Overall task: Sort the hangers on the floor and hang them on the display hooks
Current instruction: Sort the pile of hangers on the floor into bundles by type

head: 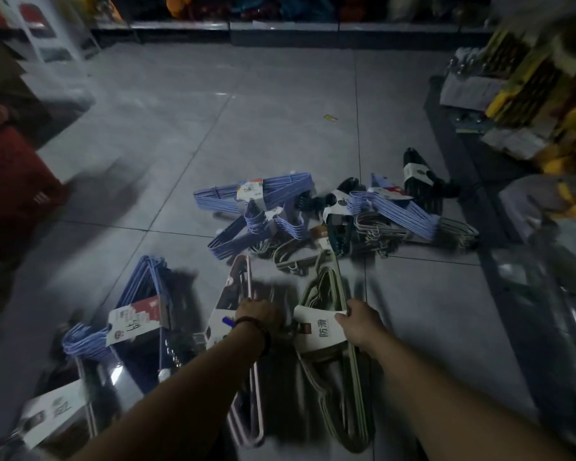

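Looking down, you've got the grey tiled floor filling most of the view. A stocked shelf rack runs along your 2 to 4 o'clock side, and a red bin sits out at 9 o'clock.

The main heap of hangers lies on the floor at about 1 o'clock from your hands. It's mostly purple bundles with paper cards, with a few dark ones and some greenish wire ones tangled in.

Closer in, at 8 o'clock, there's a blue bundle with a red and white card. Another carded bundle sits right down in the 7 o'clock corner, too blurry to make out.

Your hands are apart, each one clamped on its own pack:
- The right hand pinches the card of the green bundle, thumb on top.
- The left hand has its fingers curled round the pink bundle near its card.

Both packs stretch back toward you at 6 o'clock, just beside each other, low over the floor. I can't tell if they're touching it.

There's a dark bracelet on your left wrist. A tiny yellow scrap lies on the tiles way out at 12 o'clock.
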Tool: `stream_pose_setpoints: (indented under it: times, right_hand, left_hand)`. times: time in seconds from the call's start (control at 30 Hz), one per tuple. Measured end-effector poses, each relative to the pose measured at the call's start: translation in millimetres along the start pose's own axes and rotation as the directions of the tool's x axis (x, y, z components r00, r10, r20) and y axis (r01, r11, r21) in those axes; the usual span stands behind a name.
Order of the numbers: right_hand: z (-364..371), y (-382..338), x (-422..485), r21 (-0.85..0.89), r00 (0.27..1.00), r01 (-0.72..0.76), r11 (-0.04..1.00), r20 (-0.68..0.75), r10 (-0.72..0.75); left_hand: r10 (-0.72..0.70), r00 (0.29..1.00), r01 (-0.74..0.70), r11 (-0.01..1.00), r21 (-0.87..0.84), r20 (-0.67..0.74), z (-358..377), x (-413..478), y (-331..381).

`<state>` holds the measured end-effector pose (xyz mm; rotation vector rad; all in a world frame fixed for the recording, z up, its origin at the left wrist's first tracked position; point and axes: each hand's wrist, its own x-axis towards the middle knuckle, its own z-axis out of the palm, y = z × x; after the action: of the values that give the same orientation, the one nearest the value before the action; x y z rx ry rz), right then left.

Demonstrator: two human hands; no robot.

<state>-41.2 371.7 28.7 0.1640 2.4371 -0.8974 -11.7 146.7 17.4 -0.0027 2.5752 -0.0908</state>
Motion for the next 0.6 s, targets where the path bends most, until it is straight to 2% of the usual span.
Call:
stream_pose_setpoints:
  times: [0.13,0.23,0.3,0.47,0.6]
  right_hand:
    - [23,19,34,-0.142,0.999,-0.009,0.99,-0.05,0.001]
    - [43,37,36,-0.115,0.998,-0.052,0.992,-0.041,0.048]
    - [55,50,33,-0.059,0.997,-0.071,0.996,-0.011,0.07]
    - [59,57,27,0.005,0.993,-0.115,0.993,0.008,0.115]
    - [41,46,16,-0.103,0.992,-0.083,0.991,0.09,0.092]
  left_hand:
    - [0.05,0.998,-0.042,0.977,0.207,-0.031,32,32,-1]
    - [0.113,0.993,-0.098,0.95,0.298,-0.035,47,39,8]
    - [0.09,0.996,-0.091,0.973,0.212,0.014,59,39,16]
    - [0.08,0.997,-0.082,0.991,0.103,0.02,59,38,25]
    - [0.028,0.999,-0.033,0.992,0.121,0.043,42,33,39]
